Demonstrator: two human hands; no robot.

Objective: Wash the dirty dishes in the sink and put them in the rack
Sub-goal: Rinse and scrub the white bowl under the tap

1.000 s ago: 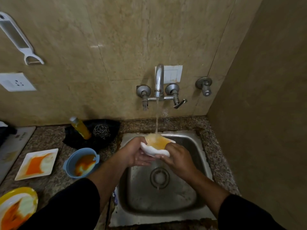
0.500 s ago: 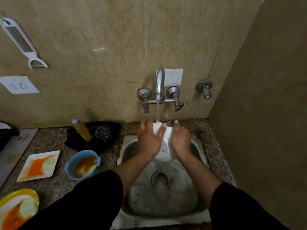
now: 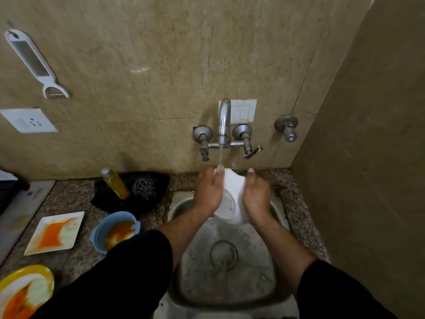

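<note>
I hold a white bowl (image 3: pixel 232 199) over the steel sink (image 3: pixel 230 286), tipped on edge with its underside facing me. My left hand (image 3: pixel 208 192) grips its left rim and my right hand (image 3: pixel 256 195) its right rim. Water runs from the wall tap (image 3: pixel 224 120) onto the bowl's top edge. On the counter to the left lie a white square plate (image 3: pixel 55 232), a blue bowl (image 3: pixel 115 230) and a yellow plate (image 3: pixel 23 291), all smeared with orange sauce. No rack is in view.
A yellow soap bottle (image 3: pixel 115 183) and a steel scrubber (image 3: pixel 143 188) rest on a black cloth behind the blue bowl. A white peeler (image 3: pixel 36 63) hangs on the wall above a socket (image 3: pixel 28 120). A side wall closes off the right.
The bowl, held open side up with orange sauce in it a second ago, has been raised and turned on edge under the stream; its inside now faces away.
</note>
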